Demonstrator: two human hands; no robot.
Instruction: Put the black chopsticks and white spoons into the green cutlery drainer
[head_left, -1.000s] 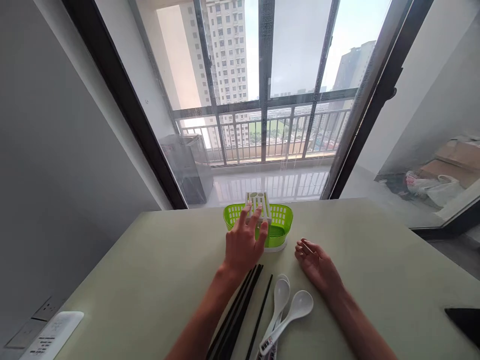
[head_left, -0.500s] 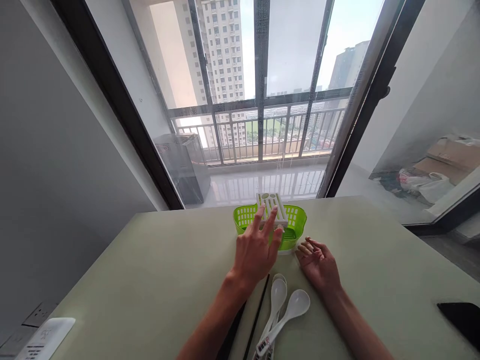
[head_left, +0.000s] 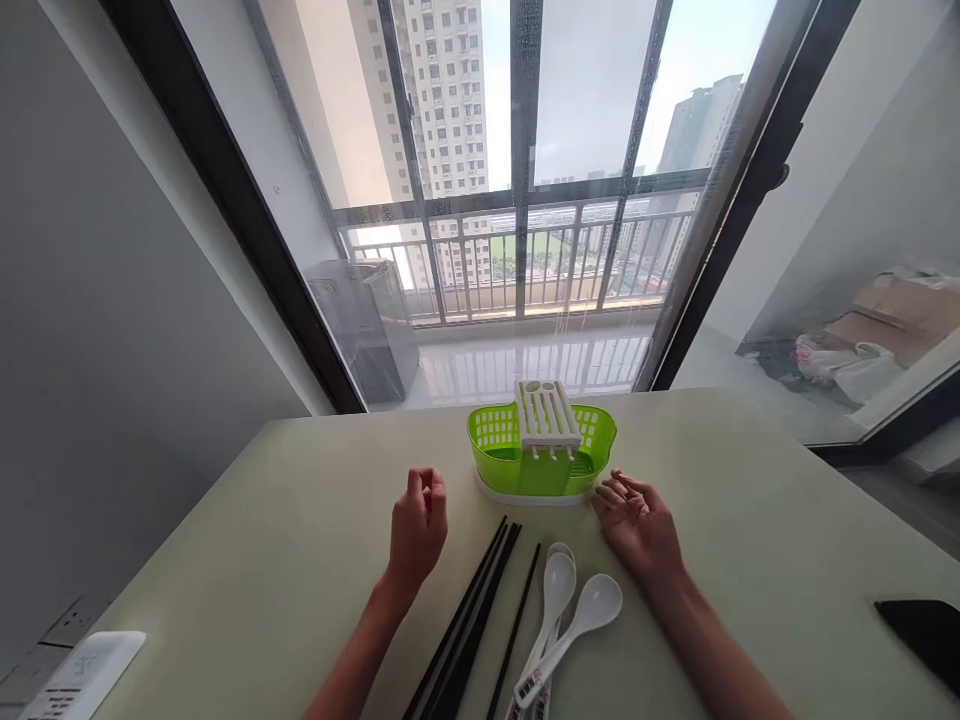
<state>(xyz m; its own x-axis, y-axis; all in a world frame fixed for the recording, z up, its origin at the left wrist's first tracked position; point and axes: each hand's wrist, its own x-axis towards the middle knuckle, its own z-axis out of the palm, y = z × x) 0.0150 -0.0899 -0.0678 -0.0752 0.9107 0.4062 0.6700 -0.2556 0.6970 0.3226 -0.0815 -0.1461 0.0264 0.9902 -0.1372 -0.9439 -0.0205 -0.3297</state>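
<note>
Tabletop [head_left: 262,560], left hand [head_left: 418,520] near chopsticks [head_left: 480,620], right hand [head_left: 639,522] beside basket [head_left: 544,478]

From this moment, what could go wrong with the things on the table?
The white spoons lie crossed and overlapping, so lifting one could drag another along.
The black chopsticks are bunched closely, so taking one might scatter the rest.
The right hand is very near the green basket, so a careless move might nudge it.
</note>
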